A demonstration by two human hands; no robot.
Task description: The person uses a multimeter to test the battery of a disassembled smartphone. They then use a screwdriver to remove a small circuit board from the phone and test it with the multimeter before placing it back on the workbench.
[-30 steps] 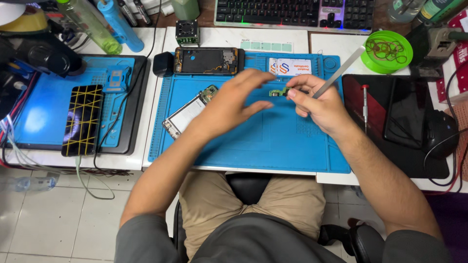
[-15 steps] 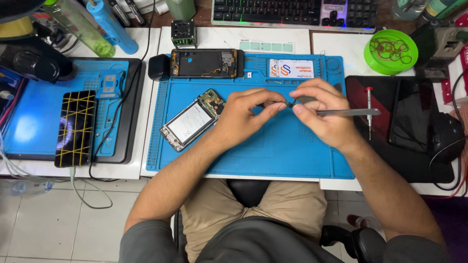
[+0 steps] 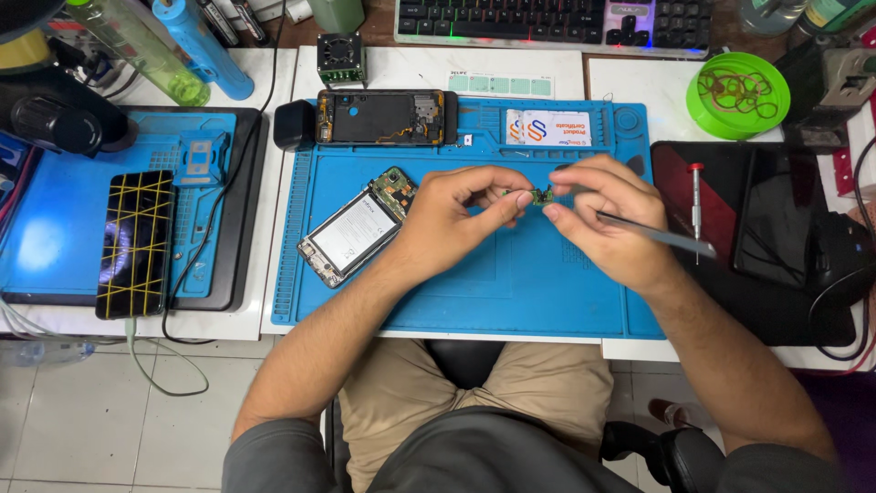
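My left hand (image 3: 456, 215) and my right hand (image 3: 607, 219) meet over the blue work mat (image 3: 511, 292), pinching a small green circuit board (image 3: 529, 195) between their fingertips. Grey metal tweezers (image 3: 659, 236) lie in my right hand, their length running out to the right. An opened phone (image 3: 354, 228) with its battery and board showing lies tilted on the mat, just left of my left hand. A phone back frame (image 3: 385, 117) rests along the mat's far edge.
A phone with a yellow-lined screen (image 3: 135, 242) sits on a second blue mat at the left. A screwdriver (image 3: 696, 205) and dark tablet (image 3: 780, 224) lie at the right, near a green bowl (image 3: 737, 96). A keyboard (image 3: 547, 23) and bottles (image 3: 196, 46) stand at the back.
My hands have drawn together around the small board. The tweezers swung from pointing up to lying level out to the right.
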